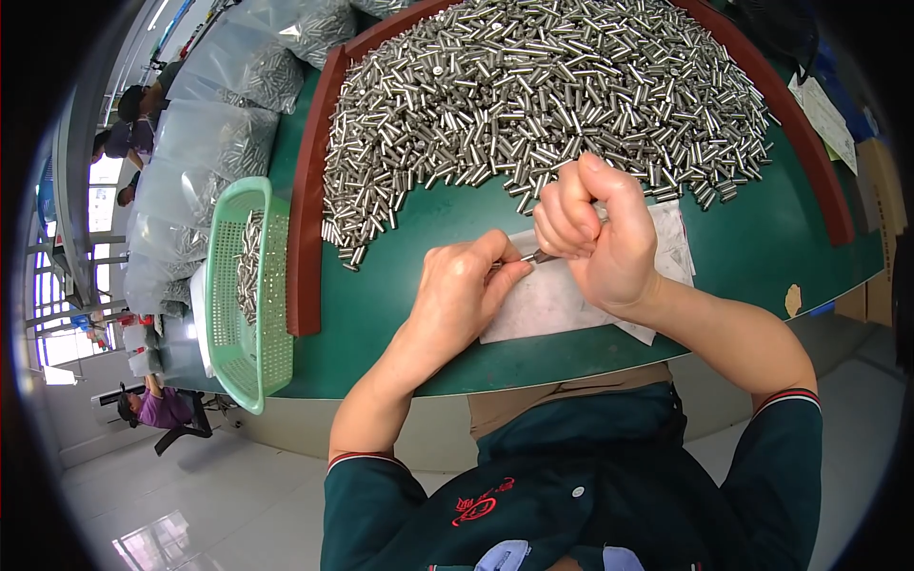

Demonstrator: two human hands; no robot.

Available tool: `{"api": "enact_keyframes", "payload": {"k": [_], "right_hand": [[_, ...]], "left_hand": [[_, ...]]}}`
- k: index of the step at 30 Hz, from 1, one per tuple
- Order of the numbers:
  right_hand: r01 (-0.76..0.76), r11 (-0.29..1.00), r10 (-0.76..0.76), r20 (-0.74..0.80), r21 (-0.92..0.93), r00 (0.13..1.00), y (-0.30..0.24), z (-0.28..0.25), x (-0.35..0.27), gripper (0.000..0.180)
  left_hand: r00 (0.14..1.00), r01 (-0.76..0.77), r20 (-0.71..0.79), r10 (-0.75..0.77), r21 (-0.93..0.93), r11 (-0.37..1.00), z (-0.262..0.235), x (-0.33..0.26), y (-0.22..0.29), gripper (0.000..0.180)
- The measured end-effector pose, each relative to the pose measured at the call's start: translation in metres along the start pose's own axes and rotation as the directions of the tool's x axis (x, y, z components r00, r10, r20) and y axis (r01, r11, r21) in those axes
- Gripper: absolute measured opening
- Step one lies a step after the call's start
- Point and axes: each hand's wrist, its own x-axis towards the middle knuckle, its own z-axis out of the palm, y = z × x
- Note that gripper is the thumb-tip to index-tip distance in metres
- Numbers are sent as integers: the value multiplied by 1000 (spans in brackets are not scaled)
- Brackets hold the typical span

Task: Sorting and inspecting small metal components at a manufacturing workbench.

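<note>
My left hand (462, 290) is closed in a pinch, with a small silver metal pin (526, 258) between thumb and forefinger. My right hand (602, 228) is curled into a fist, its thumb uppermost, round a slim tool (541, 255). Only a short dark metal tip of that tool shows below the fingers; the rest is hidden in the fist, so its exact kind cannot be told. The tip meets the end of the pin between the two hands. Beneath them lies a smudged white sheet (547, 309) on the green tabletop (381, 305).
A big heap of metal pins (533, 95) covers the far side, bounded by a left red-brown rail (307, 209) and a right rail (819, 171). At left stands a green perforated basket (276, 333) with pins inside. Filled clear bags (205, 143) line the left; cardboard (881, 209) stands right.
</note>
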Motion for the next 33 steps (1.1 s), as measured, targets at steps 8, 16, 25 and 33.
{"api": "enact_keyframes", "payload": {"k": [8,16,25,33], "right_hand": [[11,999,-10,15,-46,1000,-1,3,-1,41],[75,957,-73,18,-282,997,5,10,-1,40],[-28,998,25,-37,-60,999,0,2,5,38],[-72,997,72,-93,5,993,1,2,6,42]], "left_hand": [[1000,-3,-9,3,11,1000,-1,-1,3,10],[999,-21,-32,20,-61,998,1,7,4,13],[976,190,31,-216,-606,772,-17,4,-7,12],[938,286,318,-137,-935,-212,-31,8,-29,12]]}}
